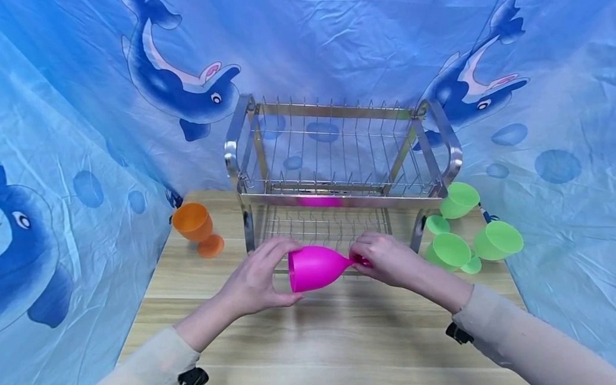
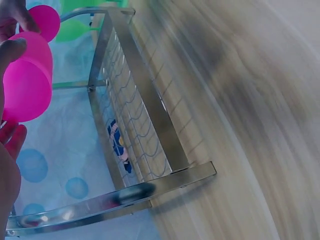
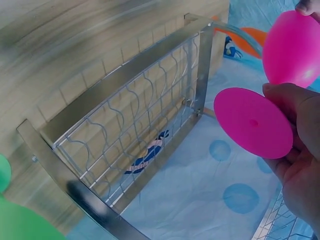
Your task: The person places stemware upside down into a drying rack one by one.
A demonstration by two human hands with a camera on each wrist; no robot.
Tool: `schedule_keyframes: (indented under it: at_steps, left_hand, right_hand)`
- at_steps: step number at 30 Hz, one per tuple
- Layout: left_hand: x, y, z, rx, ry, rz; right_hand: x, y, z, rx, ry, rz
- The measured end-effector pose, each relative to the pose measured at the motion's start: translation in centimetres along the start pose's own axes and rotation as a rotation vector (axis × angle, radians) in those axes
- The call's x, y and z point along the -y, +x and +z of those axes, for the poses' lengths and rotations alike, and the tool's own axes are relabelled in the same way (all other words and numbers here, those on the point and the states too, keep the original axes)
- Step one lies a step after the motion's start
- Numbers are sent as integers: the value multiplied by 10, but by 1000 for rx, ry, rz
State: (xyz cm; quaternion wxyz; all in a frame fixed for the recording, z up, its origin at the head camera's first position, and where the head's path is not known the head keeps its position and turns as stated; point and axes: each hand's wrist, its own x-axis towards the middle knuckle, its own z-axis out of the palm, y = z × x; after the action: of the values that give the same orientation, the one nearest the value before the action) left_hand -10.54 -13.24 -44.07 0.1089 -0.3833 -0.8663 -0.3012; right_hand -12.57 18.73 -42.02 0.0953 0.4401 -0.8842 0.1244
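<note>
A bright pink plastic goblet (image 1: 318, 268) is held sideways in front of the dish rack, its bowl mouth facing left. My left hand (image 1: 257, 278) grips the bowl near the rim, fingers along one side and thumb on the other. At the other end, my right hand (image 1: 385, 260) pinches the thin stem close to the foot. The round pink foot (image 3: 252, 122) shows flat in the right wrist view, partly covering the fingers behind it. In the left wrist view the open mouth of the bowl (image 2: 27, 92) shows between thumb and fingers.
Behind the hands stands a two-tier metal dish rack (image 1: 340, 199) with wire slots. An orange goblet (image 1: 192, 221) is to its left; three green goblets (image 1: 498, 240) cluster at its right. Dolphin-printed blue cloth (image 1: 318, 36) surrounds the wooden table (image 1: 319, 358) at back and sides.
</note>
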Motion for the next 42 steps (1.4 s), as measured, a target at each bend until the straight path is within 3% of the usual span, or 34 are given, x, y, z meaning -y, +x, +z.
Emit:
schedule_keyframes:
  at_steps: [10, 21, 33, 42]
  left_hand:
    - [2, -5, 5, 25, -22, -35]
    - [0, -4, 13, -62, -50, -15]
    - [-1, -4, 14, -69, -63, -23]
    - [-1, -5, 14, -92, -104, -51]
  right_hand:
    - [1, -2, -6, 17, 38, 3]
    - [-2, -6, -3, 27, 104, 38]
    - [-4, -5, -4, 71, 166, 68]
    - [0, -8, -4, 17, 93, 60]
